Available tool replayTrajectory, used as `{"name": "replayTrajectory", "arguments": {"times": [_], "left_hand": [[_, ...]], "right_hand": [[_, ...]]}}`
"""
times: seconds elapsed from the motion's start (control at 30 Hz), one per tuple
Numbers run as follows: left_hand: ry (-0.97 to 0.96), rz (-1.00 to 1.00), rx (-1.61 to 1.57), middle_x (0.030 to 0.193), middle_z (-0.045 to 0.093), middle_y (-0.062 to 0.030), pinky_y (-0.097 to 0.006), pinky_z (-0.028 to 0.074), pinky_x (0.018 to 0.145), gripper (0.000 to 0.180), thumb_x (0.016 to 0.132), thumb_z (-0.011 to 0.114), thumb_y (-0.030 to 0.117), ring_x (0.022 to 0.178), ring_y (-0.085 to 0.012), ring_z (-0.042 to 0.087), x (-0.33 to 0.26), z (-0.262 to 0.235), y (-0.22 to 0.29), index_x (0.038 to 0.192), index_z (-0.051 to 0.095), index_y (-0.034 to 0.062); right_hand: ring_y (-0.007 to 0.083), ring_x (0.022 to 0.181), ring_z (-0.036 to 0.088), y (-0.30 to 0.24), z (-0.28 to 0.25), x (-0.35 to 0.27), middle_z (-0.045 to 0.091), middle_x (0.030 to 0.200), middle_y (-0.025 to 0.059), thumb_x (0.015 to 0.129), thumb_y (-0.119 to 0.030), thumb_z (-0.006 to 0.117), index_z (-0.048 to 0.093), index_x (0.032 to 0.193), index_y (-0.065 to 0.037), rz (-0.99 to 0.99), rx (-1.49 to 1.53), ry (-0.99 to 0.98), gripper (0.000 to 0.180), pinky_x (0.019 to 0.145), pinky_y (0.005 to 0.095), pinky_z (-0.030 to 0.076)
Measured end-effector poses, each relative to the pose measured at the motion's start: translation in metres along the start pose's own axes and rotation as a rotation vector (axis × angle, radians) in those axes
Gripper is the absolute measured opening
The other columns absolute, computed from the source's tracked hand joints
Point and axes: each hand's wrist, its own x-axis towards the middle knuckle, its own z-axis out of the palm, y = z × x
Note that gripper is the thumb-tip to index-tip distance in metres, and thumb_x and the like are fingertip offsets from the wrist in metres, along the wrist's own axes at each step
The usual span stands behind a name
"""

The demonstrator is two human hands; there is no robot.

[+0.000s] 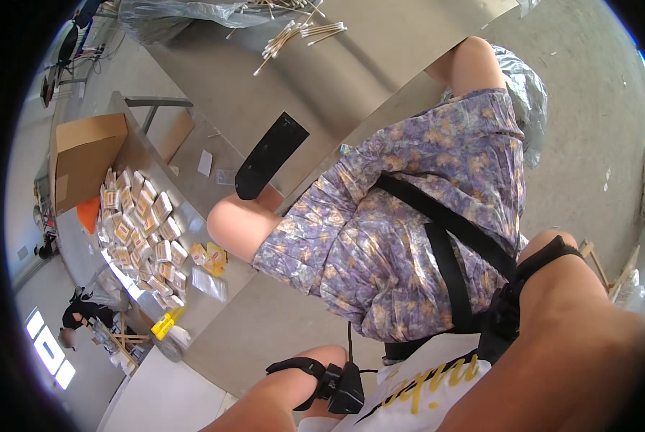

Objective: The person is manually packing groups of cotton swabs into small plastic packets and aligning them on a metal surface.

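My left forearm enters from the lower edge with a black strap and a small black box-shaped device (348, 389) on it. Beyond the strap only a rounded bit of my left hand (328, 354) shows; its fingers are hidden. On the right, my right forearm carries another black strap and device (504, 311). Little of my right hand (551, 240) is visible past that strap, and no fingers show. Both are nearest to a co-worker's purple floral shirt (416, 237), crossed by black straps (448, 227). I cannot make out anything held.
Loose cotton swabs (283, 45) lie on the metal table (294, 86) ahead, beside clear plastic (168, 21). A black flat piece (272, 156) stands by the co-worker's elbow. At left, many small packs (142, 216) and a cardboard box (91, 157) rest on another table.
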Motion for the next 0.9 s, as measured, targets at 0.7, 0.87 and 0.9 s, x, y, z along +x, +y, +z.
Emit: {"name": "replayTrajectory", "arguments": {"times": [0.7,0.87,0.9], "left_hand": [[-0.443,0.323,0.138,0.093,0.065,-0.0016,-0.063,0.051,0.093,0.028,0.101,0.048,0.024,0.083,-0.0137,0.061,0.034,-0.029,-0.024,0.078,0.062,0.0184],[-0.123,0.246,0.082,0.064,0.057,-0.0038,-0.049,0.057,0.09,0.025,0.087,0.059,0.005,0.057,-0.0153,0.055,0.033,-0.026,-0.024,0.062,0.057,0.0092],[-0.127,0.248,0.081,0.064,0.057,-0.0038,-0.049,0.057,0.09,0.025,0.087,0.059,0.005,0.057,-0.0153,0.055,0.034,-0.025,-0.025,0.062,0.057,0.0092]], "right_hand": [[0.0377,0.134,0.047,0.007,0.011,0.061,0.043,0.146,0.0291,0.104,-0.041,0.042,0.04,0.14,0.007,0.14,-0.115,-0.056,0.06,0.103,0.0501,0.047],[0.0324,0.134,0.048,0.011,-0.026,0.033,0.045,0.145,0.0282,0.104,-0.03,0.039,0.04,0.142,0.01,0.109,-0.141,0.1,0.054,0.102,0.0439,0.049],[0.0302,0.135,0.048,0.012,-0.028,0.032,0.045,0.145,0.0268,0.105,-0.029,0.037,0.039,0.143,0.009,0.119,-0.114,0.152,0.054,0.101,0.0428,0.05]]}}
